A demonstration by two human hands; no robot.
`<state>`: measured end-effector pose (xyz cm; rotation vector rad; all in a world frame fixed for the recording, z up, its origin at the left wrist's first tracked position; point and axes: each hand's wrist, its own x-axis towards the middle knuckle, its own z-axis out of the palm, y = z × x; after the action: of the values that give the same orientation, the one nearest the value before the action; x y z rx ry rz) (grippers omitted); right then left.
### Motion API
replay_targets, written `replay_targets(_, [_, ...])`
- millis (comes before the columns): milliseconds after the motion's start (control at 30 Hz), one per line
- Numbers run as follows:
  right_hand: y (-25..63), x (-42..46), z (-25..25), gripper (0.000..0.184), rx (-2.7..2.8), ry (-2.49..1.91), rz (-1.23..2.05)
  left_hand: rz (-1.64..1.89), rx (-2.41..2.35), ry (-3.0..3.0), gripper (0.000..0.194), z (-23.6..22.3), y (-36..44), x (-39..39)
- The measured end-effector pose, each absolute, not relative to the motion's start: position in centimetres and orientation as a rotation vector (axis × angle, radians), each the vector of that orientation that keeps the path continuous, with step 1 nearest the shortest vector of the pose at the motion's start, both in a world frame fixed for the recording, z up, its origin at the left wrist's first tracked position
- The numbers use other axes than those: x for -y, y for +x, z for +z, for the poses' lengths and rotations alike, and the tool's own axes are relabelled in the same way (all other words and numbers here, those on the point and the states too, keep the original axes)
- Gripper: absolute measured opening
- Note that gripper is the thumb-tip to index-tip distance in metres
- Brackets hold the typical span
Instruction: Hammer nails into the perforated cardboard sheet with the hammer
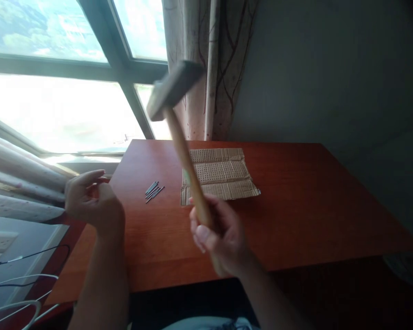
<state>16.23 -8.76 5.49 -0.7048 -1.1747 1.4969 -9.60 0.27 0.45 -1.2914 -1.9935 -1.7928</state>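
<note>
My right hand (222, 236) is closed around the lower part of a hammer's wooden handle. The hammer (186, 160) is held up at a slant over the table, its blurred metal head up at the left in front of the window and curtain. At the left edge of the table, my left hand (94, 201) is raised with the wrist bent. Its fingers are loosely curved, with a gap between finger and thumb, and nothing shows in them. Several nails (154, 191) lie in a small pile on the table between the hands. Behind the handle lies a piece of creased cardboard (223, 173) with rows of small holes.
The reddish-brown wooden table (296, 206) stands against a window (65, 110) and a grey wall. A curtain (20, 178) hangs close to my left hand, and another hangs behind the table. Cables (27, 277) and a wall socket (2, 241) are at lower left.
</note>
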Motion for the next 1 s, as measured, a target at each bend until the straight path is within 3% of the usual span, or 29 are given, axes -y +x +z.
replay_targets(100, [22.2,7.9,6.9,0.017,1.229,-0.95,1.238,-1.818,1.838,-1.391,0.033,0.1,-8.7,-0.3])
replay_targets(267, [31.2,6.0,7.5,0.026,1.424,-1.517,0.552,-1.704,1.896,-1.616,0.026,-0.1,-7.1,-0.3])
replay_targets(367, [34.9,5.1,5.7,0.031,1.59,-1.788,0.324,-1.648,1.898,-1.739,0.024,-0.1,-6.6,-0.3])
replay_targets(633, [38.2,4.1,-0.4,0.035,1.629,-1.977,0.373,-1.572,1.967,-1.834,0.024,-0.5,-6.3,-0.1])
replay_targets(1000, [37.5,3.7,-2.5,0.031,1.677,-1.975,0.397,-1.575,1.973,-1.974,0.024,-0.9,-5.8,-0.1])
